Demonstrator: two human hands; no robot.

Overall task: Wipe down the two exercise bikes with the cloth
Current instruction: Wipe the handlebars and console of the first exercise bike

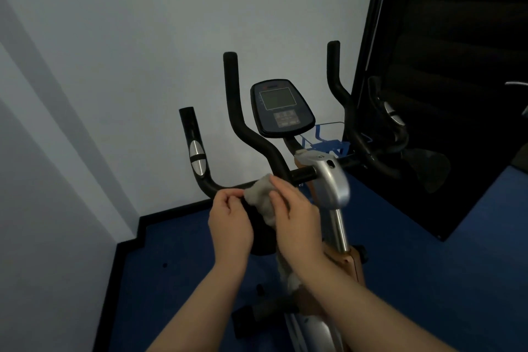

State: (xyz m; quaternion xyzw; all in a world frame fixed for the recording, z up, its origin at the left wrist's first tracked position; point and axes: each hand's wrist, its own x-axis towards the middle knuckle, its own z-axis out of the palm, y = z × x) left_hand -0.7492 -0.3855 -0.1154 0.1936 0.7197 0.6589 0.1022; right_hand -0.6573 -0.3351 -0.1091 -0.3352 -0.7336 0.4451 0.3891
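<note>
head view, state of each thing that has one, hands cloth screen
cloth: bunched, draped over the handlebar
left hand: pinching the cloth's edge
right hand: gripping the cloth
console screen: dark, off
blue bottle holder: empty

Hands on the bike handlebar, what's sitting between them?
In the head view, the bunched grey cloth lies between the left hand and right hand, wrapped over the black handlebar; both hands grip it.
</note>
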